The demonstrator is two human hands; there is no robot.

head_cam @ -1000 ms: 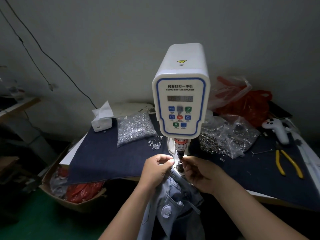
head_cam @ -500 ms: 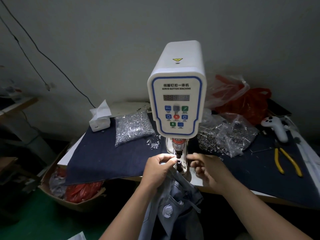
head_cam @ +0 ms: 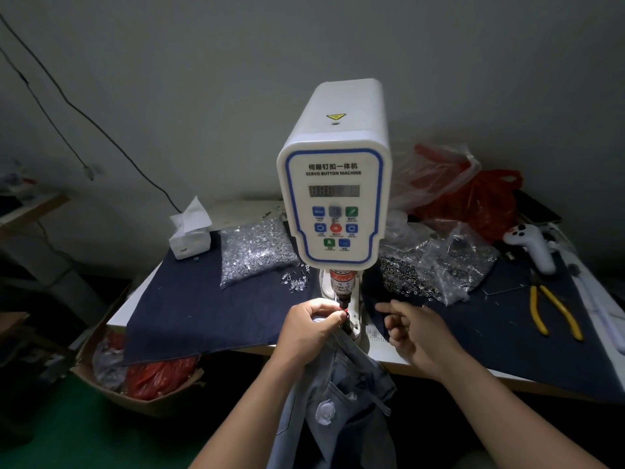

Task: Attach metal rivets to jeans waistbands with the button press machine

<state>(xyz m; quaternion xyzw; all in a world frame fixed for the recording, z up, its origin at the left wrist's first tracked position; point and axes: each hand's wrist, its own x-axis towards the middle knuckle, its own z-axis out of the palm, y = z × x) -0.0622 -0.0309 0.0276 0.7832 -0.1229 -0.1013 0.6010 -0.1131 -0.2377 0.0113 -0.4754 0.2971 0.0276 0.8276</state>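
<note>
A bench (head_cam: 145,306) fills the middle of the frame, most of its top covered by a dark blue cloth (head_cam: 189,309). At its front edge, in the centre, stands the white button press machine (head_cam: 334,198), its blue-rimmed control panel facing the camera and its narrow press head pointing down just below. Pale blue jeans (head_cam: 341,390) hang from under that head down over the bench edge to the bottom of the frame, the waistband end bunched up at the press point. The left hand (head_cam: 306,333) grips that bunched waistband, fingers (head_cam: 321,311) curled tightly round the cloth and their tips touching the press head. The right hand (head_cam: 416,333), just right of the machine base, holds nothing; its forefinger points left toward the machine but stays apart from it, the other fingers loosely curled. Left of the machine lies a clear bag of silver rivets (head_cam: 253,252), with a few loose ones beside it; to the right a second opened bag of metal parts (head_cam: 436,269). A white tissue pack (head_cam: 189,235) sits at the bench's far left corner, and yellow-handled pliers (head_cam: 551,309) lie at the right.
</note>
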